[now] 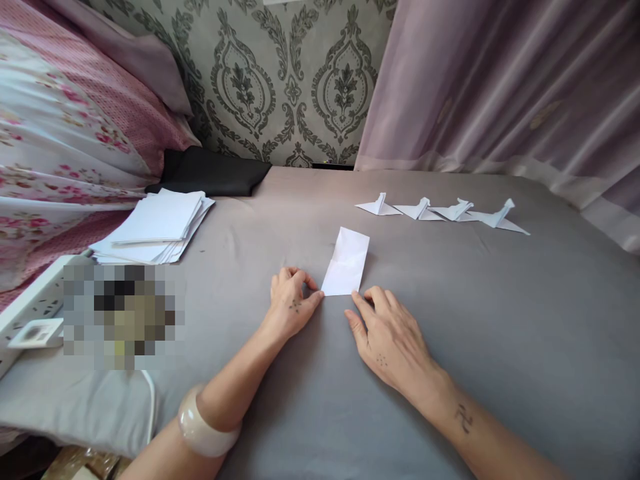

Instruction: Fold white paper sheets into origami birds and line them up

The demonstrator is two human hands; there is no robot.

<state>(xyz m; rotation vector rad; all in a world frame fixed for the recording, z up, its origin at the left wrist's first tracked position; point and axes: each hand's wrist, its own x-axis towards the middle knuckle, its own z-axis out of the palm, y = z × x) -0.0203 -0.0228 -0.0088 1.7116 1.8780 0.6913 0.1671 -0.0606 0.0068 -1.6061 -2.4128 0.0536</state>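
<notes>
White paper [347, 262], seemingly mid-fold: left hand [293, 303] at corner, pinch unclear; right hand [393, 337] spread; next crease likely needs alignment.

Forearms [250, 370] bare. Wide, glossy cream bangle [197, 430] on the left. Dark dots [295, 306] on back of left grip [293, 303]; I make out fainter dots [382, 361] on right grip [393, 340], dark hooked-cross mark [464, 419] above the wrist.

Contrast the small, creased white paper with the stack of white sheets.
The creased white paper is one small piece; the stack of white sheets is broader, with many layers. The left hand and right hand are at the creased paper's near edge; neither touches the stack. Both papers lie on grey cloth.
</notes>
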